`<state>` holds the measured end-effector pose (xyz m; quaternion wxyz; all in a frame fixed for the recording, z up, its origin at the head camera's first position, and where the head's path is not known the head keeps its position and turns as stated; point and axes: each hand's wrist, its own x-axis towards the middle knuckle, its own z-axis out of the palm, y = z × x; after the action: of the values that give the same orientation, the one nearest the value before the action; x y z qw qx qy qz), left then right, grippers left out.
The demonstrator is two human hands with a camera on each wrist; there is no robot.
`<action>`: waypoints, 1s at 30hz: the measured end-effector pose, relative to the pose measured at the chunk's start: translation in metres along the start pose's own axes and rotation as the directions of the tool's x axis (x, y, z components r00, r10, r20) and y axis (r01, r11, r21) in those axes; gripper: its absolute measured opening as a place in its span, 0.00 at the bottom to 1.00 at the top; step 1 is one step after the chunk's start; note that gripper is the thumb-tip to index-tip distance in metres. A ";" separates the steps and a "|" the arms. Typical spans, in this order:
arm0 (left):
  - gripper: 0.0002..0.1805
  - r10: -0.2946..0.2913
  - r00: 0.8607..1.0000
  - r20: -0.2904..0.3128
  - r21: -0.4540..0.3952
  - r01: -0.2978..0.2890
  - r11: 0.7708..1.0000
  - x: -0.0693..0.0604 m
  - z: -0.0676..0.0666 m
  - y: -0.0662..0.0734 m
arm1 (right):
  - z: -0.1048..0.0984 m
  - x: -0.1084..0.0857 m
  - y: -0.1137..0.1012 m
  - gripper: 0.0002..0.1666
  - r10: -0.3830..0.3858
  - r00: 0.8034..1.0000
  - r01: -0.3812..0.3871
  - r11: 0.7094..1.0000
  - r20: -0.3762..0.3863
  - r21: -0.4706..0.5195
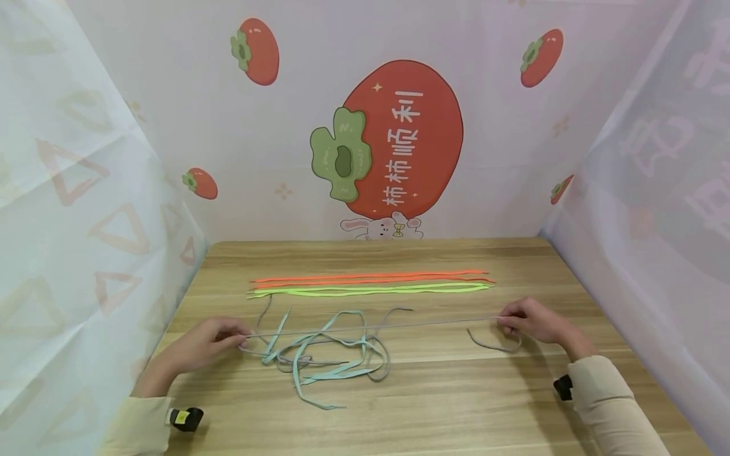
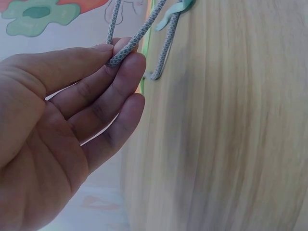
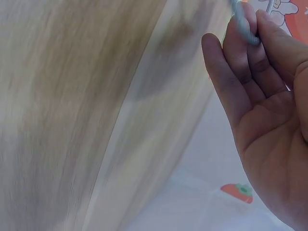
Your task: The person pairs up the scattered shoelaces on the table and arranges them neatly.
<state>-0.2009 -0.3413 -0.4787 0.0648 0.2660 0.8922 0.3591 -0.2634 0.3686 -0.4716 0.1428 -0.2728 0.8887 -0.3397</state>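
A thin grey shoelace [image 1: 422, 324] is stretched almost straight between my two hands, a little above the table. My left hand [image 1: 208, 342] pinches it between thumb and fingertips; in the left wrist view the woven grey lace [image 2: 137, 38] bends back in a loop at the fingers. At the other side my right hand [image 1: 530, 320] pinches the same lace, and its loose end [image 1: 490, 346] curls down towards the table. Under the stretched part lies a loose tangle of light blue flat laces [image 1: 336, 373] and grey lace [image 1: 388, 364].
Behind the tangle, orange laces [image 1: 371, 277] and yellow-green laces [image 1: 371, 290] lie straight, side by side. The wooden table [image 1: 433, 411] ends at a printed cloth backdrop [image 1: 490, 215], with cloth walls on the left and right.
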 end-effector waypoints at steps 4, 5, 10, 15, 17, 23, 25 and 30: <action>0.07 -0.004 1.000 -0.022 0.011 0.004 1.000 -0.006 -0.005 0.000 | -0.005 -0.005 0.004 0.13 -0.013 1.000 0.013 1.000 0.002 0.009; 0.07 0.000 1.000 -0.030 0.013 0.000 1.000 -0.007 -0.005 0.000 | -0.007 -0.005 0.004 0.13 -0.009 1.000 0.009 1.000 0.001 0.013; 0.07 -0.003 0.999 -0.047 0.019 0.004 1.000 -0.012 -0.009 0.000 | -0.013 -0.009 0.006 0.13 -0.005 1.000 0.005 1.000 -0.010 0.015; 0.09 -0.043 0.999 -0.033 0.016 0.043 0.999 -0.014 -0.014 -0.003 | -0.019 -0.012 0.009 0.11 -0.019 0.999 0.019 1.000 -0.033 -0.001; 0.09 -0.049 0.998 -0.030 0.018 0.050 0.999 -0.015 -0.016 -0.003 | -0.022 -0.013 0.010 0.11 -0.007 0.999 0.006 1.000 -0.045 -0.015; 0.09 -0.033 0.999 -0.041 0.023 0.034 0.999 -0.018 -0.021 0.000 | -0.026 -0.018 0.012 0.10 0.033 0.996 -0.035 0.999 -0.084 -0.029; 0.09 -0.029 0.999 -0.043 0.019 0.030 0.999 -0.018 -0.023 0.001 | -0.028 -0.019 0.014 0.10 0.026 0.995 -0.029 0.999 -0.092 -0.031; 0.08 -0.006 0.999 -0.050 0.004 0.006 1.000 -0.020 -0.027 0.004 | -0.033 -0.023 0.017 0.12 0.078 0.990 -0.084 0.995 -0.118 -0.051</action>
<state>-0.1907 -0.3657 -0.4578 0.0432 0.2544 0.8952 0.3634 -0.2656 0.4101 -0.4581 0.0971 -0.2201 0.9149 -0.3241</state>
